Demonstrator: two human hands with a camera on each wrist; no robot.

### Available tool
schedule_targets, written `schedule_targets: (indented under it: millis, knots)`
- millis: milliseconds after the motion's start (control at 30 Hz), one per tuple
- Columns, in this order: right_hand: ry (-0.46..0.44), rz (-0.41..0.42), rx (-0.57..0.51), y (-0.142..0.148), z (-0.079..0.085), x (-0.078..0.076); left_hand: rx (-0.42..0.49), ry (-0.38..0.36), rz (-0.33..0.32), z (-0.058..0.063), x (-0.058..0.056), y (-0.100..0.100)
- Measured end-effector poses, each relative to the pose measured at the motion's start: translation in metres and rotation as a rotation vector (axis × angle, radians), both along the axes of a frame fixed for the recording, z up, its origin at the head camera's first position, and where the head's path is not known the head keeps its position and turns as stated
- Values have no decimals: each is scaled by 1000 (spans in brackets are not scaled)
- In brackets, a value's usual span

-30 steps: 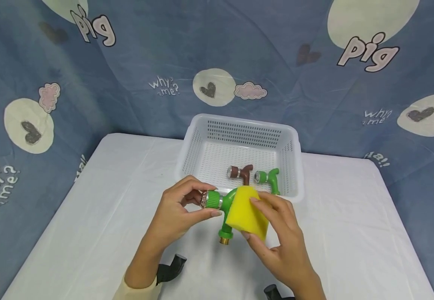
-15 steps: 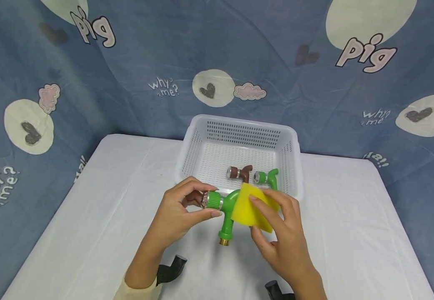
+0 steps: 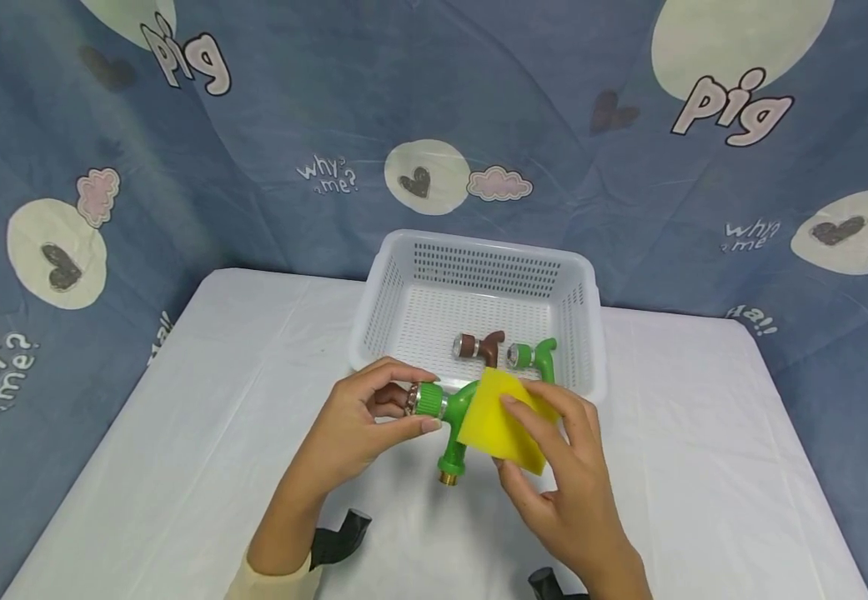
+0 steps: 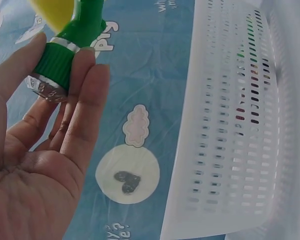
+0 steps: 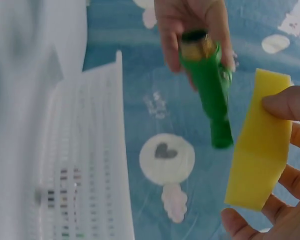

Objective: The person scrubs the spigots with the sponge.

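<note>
A green faucet (image 3: 454, 429) with a ribbed collar, silver end and brass threaded tip is held above the table, its threaded tip pointing down in the head view. My left hand (image 3: 362, 421) pinches its ribbed collar (image 4: 55, 64) between thumb and fingers. My right hand (image 3: 572, 467) grips a yellow sponge (image 3: 507, 421) by its edges, thumb below and fingers on top. In the head view the sponge overlaps the right part of the faucet, hiding some of it. From the right wrist, the sponge's flat side (image 5: 257, 145) stands right by the faucet's spout.
Behind the hands stands a white perforated basket (image 3: 479, 243), with a brown faucet (image 3: 482, 345) and a smaller green faucet (image 3: 534, 356) inside. Black curved pieces (image 3: 339, 537) show near each wrist. The table has a white cover (image 3: 704, 433); a printed blue cloth (image 3: 569, 217) hangs behind.
The sponge swings and flexes in my right hand beside the faucet, its broad face now toward the head camera. My left hand and the faucet have barely shifted.
</note>
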State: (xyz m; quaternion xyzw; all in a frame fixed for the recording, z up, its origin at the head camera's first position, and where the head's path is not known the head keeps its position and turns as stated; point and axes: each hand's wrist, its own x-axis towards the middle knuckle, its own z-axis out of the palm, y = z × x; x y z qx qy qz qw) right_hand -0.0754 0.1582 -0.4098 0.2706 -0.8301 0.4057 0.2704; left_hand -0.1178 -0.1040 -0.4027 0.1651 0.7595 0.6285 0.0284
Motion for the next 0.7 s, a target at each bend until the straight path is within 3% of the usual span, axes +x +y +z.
schedule_targets:
  millis: [400, 700]
  knots:
    - [67, 91, 73, -20, -3, 7, 24, -16, -70, -3, -1, 1]
    - [-35, 61, 127, -17, -4, 7, 13, -15, -63, -2, -1, 1]
